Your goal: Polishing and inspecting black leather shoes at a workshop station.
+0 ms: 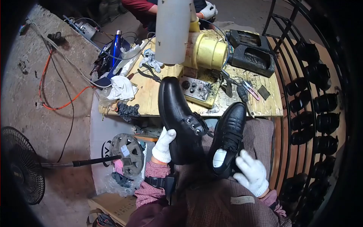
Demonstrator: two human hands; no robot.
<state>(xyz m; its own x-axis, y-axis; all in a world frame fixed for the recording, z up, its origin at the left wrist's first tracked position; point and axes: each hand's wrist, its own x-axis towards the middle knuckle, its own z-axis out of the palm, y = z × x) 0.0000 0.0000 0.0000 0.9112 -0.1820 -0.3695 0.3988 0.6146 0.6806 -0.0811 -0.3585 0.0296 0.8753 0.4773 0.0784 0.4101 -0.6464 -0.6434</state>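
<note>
Along our right runs a black shoe rack (290,22); before us spreads a wooden worktable (147,96). Between our hands, toes toward it, are a smooth black shoe (174,102) and, just beside, a stitched black shoe (231,123). Our right hand (252,172) is near the second, fingers loosely spread; our left hand (163,146) grips the first, most fingers hidden.

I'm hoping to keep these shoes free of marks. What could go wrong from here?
The eyeleted black shoe, held by the left hand, reaches close to the pliers, so its glossy surface might get scratched. The other black shoe seems to rest over the lap, with the right hand open beside it; it could slide off if nudged.
</note>
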